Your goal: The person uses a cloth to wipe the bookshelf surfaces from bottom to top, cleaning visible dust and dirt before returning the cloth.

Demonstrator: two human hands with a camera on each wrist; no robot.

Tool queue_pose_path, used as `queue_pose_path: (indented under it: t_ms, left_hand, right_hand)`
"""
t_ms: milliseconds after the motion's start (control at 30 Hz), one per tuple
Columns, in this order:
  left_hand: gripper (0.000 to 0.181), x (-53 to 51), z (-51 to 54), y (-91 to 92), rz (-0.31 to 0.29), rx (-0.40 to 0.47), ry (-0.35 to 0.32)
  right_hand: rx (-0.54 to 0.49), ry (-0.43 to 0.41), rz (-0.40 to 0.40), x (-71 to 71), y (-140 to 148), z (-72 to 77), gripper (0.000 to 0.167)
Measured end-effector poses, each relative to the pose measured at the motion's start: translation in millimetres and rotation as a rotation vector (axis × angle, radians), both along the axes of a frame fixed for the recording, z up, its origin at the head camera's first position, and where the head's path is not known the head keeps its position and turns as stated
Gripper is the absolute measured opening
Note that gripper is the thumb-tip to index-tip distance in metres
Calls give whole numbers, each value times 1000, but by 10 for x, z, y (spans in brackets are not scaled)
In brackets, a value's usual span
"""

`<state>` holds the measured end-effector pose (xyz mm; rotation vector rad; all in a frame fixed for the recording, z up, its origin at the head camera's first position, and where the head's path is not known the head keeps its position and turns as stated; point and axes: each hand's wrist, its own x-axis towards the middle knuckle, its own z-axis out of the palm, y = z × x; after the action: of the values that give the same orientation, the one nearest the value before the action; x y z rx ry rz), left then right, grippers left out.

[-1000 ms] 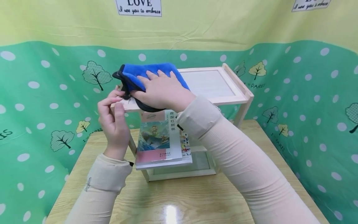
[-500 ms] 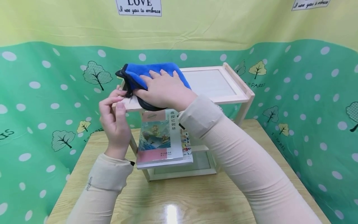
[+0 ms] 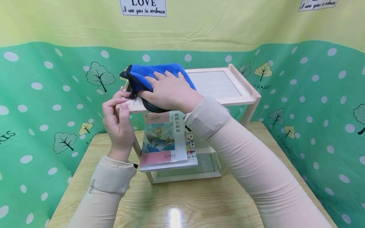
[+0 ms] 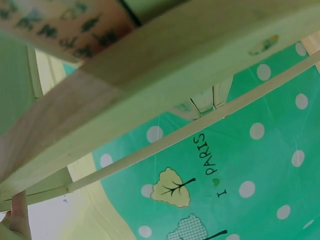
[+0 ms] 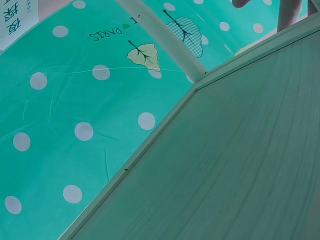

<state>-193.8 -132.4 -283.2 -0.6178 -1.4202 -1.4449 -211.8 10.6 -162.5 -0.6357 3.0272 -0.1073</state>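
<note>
Cloth of blue plush point(image 3: 151, 70) with black border lies on the left part of the top of the wooden rack point(image 3: 219, 84), a little above and left of the centre of the head view. The right hand point(image 3: 171, 91) presses on it with a flat palm and spread fingers, grasping nothing. The left hand point(image 3: 118, 123) grips the near left corner of the rack, with the thumb at the front.

Because only pressure from above holds the cloth, it could slide away from under the palm, I think. Its left end is bunched and close to the left fingertips, so a push to the left could fold it more or press those fingers. If the left grip becomes loose, a sideways push could shift the rack. Below, the books point(image 3: 159, 139) project past the front of their tier; the right cuff point(image 3: 206, 118) could knock them, though I cannot tell whether it touches.

About edges: the black border reaches the front edge of the top, while the raised side rail point(image 3: 245, 80) limits movement at the right. Room for sliding is toward the right half of the panel, right of centre. Behind is the patterned curtain point(image 3: 205, 58); its gap from the rack is unclear.
</note>
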Motion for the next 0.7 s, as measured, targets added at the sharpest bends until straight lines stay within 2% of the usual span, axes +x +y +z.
queue_pose_path:
  t_ms: [433, 700]
  left_hand:
    - [20, -5, 13, 9, -19, 32, 7]
    - [22, -4, 14, 13, -20, 23, 9]
  right_hand:
    - [9, 19, 8, -12, 67, -4, 70]
    - [10, 21, 8, -13, 83, -5, 70]
